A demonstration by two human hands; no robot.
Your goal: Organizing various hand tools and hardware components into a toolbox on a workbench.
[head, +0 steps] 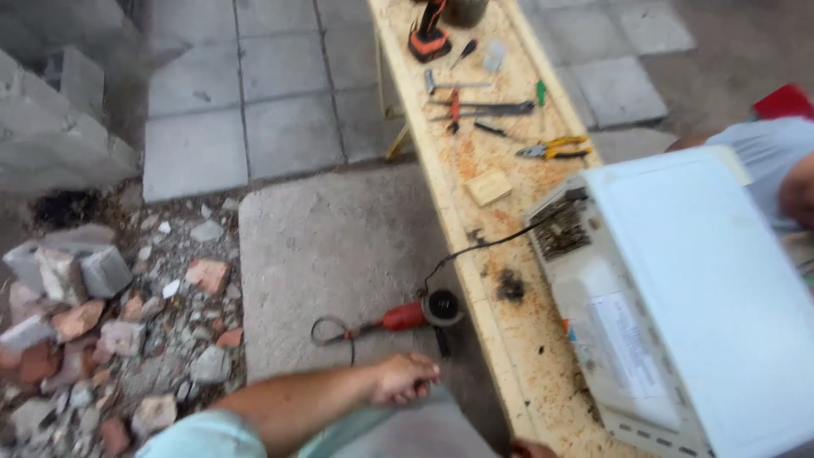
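Note:
My left hand point(404, 378) lies at the bottom of the view, fingers curled with nothing in them, resting on grey-green cloth point(407, 428). Just beyond it, on a concrete slab point(331, 246), is a red angle grinder point(415, 314), apart from the hand. Its black cable runs up onto a long wooden bench point(526, 339) strewn with sawdust. A large white appliance casing point(687, 288) rests on the bench at the right. My right hand is out of sight; a small patch of skin point(530, 449) at the bottom edge cannot be identified.
Farther along the bench are yellow-handled pliers point(555, 150), screwdrivers point(483, 108), a small hammer point(454, 85), a wooden block point(489, 187) and an orange-and-black power tool point(428, 34). Brick and concrete rubble point(102, 339) lies at the left. Another person's sleeve and arm point(780, 161) show at the right edge.

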